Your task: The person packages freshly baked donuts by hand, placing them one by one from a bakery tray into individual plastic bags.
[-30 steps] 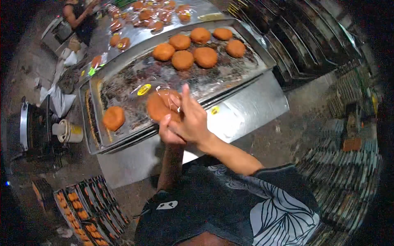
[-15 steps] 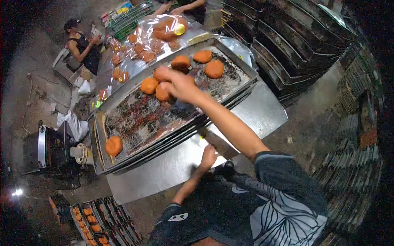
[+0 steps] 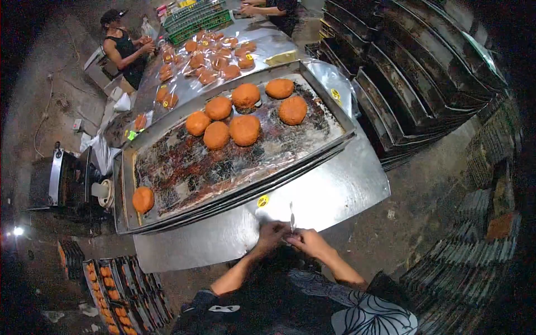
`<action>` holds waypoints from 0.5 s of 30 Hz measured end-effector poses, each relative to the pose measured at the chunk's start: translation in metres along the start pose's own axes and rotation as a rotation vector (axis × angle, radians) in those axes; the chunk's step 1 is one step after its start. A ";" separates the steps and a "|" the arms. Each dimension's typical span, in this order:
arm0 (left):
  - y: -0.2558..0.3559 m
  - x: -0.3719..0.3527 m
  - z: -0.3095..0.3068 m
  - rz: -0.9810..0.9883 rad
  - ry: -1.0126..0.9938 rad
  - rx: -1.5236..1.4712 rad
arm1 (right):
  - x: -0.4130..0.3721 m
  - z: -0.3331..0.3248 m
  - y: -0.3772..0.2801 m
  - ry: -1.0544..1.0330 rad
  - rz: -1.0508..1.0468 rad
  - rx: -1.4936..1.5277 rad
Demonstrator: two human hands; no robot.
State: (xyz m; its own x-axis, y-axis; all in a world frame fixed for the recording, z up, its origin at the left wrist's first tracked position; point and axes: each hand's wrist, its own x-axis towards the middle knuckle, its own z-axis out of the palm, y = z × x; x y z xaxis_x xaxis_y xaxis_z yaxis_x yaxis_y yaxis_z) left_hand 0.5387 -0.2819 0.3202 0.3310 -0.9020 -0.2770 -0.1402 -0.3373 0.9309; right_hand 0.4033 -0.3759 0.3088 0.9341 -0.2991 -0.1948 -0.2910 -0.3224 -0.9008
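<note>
My left hand (image 3: 271, 239) and my right hand (image 3: 310, 244) are close together at the front edge of the metal table. Their fingers pinch a thin, shiny clear plastic bag (image 3: 292, 215); most of it is hard to make out. A yellow round sticker (image 3: 263, 200) shows just beyond my left hand, over the metal surface. Past it, a dark, worn baking tray (image 3: 234, 187) rests on a stack of trays. Several round orange-brown buns sit toward its far side, among them a bun (image 3: 244, 130) nearest me. One lone bun (image 3: 143, 199) lies at the left end.
Bagged buns (image 3: 206, 61) are heaped beyond the tray, near a green crate (image 3: 198, 25). One person (image 3: 120, 47) stands at the far left; another person's hands show at the top. Stacked trays (image 3: 413, 72) rise at right. Trays of buns (image 3: 114, 290) stand at lower left.
My right hand has drawn back from the buns on the tray to meet my left hand at the table edge. A bagged bun no longer looms large above the far heap.
</note>
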 end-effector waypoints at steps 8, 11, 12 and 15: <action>0.033 -0.010 -0.023 0.495 0.382 0.095 | 0.019 0.003 -0.058 0.179 0.277 0.873; 0.063 -0.032 -0.044 0.661 0.370 0.206 | 0.068 -0.015 -0.098 0.272 0.112 1.574; 0.053 -0.028 -0.047 0.687 0.513 0.185 | 0.075 -0.020 -0.165 0.515 0.095 1.477; 0.066 -0.016 -0.102 0.383 0.407 -1.370 | 0.102 0.025 -0.176 0.056 -0.009 1.753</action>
State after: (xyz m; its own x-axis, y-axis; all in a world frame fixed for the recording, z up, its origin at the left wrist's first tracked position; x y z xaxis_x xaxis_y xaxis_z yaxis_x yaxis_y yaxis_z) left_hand 0.6192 -0.2620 0.4104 0.7433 -0.6615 -0.0996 0.6158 0.6184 0.4882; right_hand 0.5548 -0.3274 0.4380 0.9156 -0.3433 -0.2095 0.2958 0.9278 -0.2273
